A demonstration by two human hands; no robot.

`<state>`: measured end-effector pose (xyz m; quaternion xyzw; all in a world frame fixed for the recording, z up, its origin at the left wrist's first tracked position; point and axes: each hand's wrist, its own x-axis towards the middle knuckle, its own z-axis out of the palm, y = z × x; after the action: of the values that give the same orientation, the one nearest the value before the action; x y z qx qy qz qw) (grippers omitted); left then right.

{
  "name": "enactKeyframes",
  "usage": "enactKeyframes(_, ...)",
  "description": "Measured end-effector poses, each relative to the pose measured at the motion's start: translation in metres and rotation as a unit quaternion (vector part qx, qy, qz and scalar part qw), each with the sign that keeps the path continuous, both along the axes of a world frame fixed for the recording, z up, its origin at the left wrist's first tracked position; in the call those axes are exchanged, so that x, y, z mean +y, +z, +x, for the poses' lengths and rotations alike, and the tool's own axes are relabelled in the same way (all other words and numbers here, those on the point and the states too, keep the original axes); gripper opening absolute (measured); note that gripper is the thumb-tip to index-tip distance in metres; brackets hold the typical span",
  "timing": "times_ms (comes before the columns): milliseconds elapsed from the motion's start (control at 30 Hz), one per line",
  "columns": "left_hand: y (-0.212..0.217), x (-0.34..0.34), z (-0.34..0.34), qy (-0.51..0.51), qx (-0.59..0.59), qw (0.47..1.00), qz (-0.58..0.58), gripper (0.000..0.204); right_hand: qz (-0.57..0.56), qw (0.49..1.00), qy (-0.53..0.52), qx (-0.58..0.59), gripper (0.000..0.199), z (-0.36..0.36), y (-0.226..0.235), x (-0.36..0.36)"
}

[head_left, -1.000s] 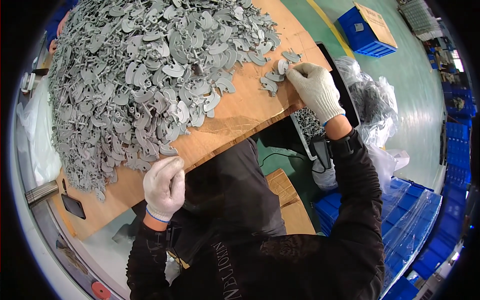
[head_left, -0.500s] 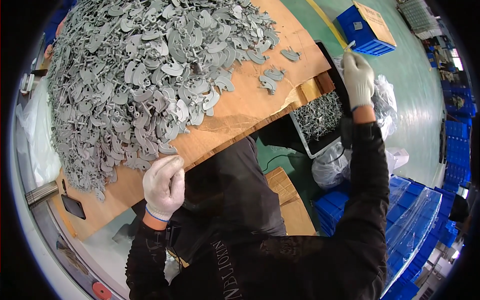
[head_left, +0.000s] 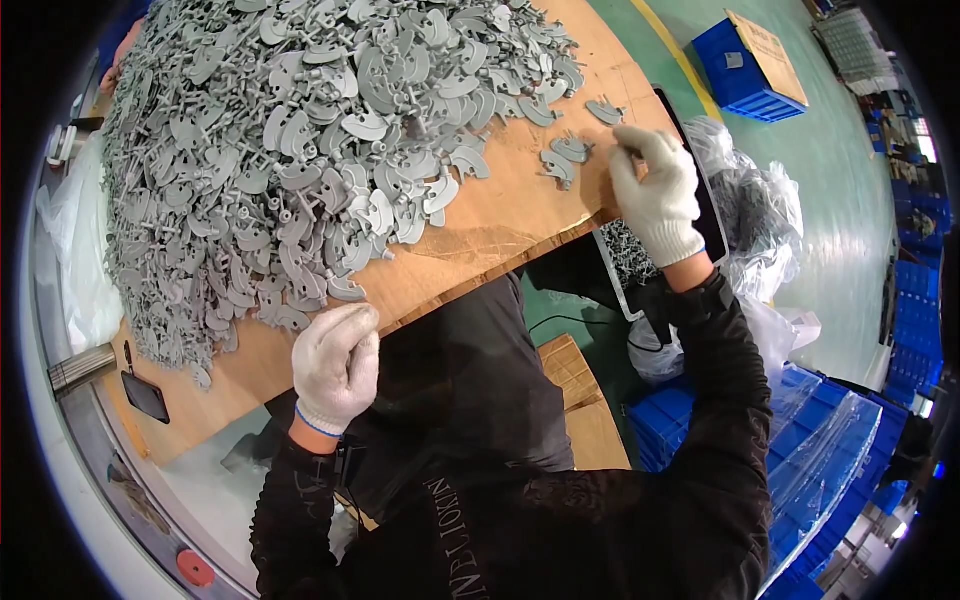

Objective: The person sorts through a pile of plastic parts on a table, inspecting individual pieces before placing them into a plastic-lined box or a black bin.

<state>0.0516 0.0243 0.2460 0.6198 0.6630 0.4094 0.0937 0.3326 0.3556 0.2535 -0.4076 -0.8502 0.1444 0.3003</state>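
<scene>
My left hand [head_left: 337, 365], in a white knit glove, is closed at the table's near edge. Its fingers are pressed together, and anything inside them is hidden. Just beyond it lies the near edge of a big heap of grey curved parts with short pins [head_left: 330, 130]. My right hand [head_left: 655, 195], gloved too, hovers over the table's right edge. Its thumb and forefinger stand apart with nothing visible between them. Closest to its fingertips are a few loose grey parts [head_left: 570, 148] on the brown tabletop [head_left: 500, 215].
Partly under my right hand is a bin of small metal pieces [head_left: 627, 255]. Clear plastic bags [head_left: 755, 200] lie beyond it. Blue crates [head_left: 800, 440] stand at lower right, and a blue box [head_left: 745, 75] sits on the floor. A phone [head_left: 146, 397] rests at the table's left.
My right hand has swung left and nearer, from beyond the bin to the table edge. The small light piece at its fingertips is no longer visible. My left hand stays nearly still.
</scene>
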Motion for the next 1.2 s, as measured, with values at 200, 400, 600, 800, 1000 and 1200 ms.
enactKeyframes(200, 0.002, 0.004, -0.001, 0.002, -0.003, 1.000, 0.014, 0.032, 0.022, 0.996, 0.023, -0.077, 0.021, -0.032, 0.001, -0.026)
enactKeyframes(400, 0.003, -0.001, -0.002, 0.004, -0.008, 1.000, 0.017, 0.031, 0.072, 0.994, 0.082, -0.015, 0.027, -0.052, -0.005, -0.036)
enactKeyframes(600, 0.001, 0.000, -0.004, 0.015, -0.006, 0.999, 0.046, 0.032, 0.122, 0.988, 0.041, -0.085, 0.032, -0.074, -0.007, -0.063)
enactKeyframes(800, 0.000, -0.003, -0.006, 0.005, -0.036, 0.998, 0.057, 0.031, 0.077, 0.994, 0.054, -0.058, 0.031, -0.100, -0.009, -0.092)
enactKeyframes(1000, 0.010, -0.003, -0.012, 0.061, 0.030, 0.996, 0.057, 0.033, -0.037, 0.991, 0.119, 0.041, 0.032, -0.119, -0.006, -0.137)
enactKeyframes(1200, 0.030, 0.044, -0.018, 0.058, 0.240, 0.969, -0.012, 0.051, 0.080, 0.984, 0.160, 0.014, 0.036, -0.152, 0.019, -0.153)
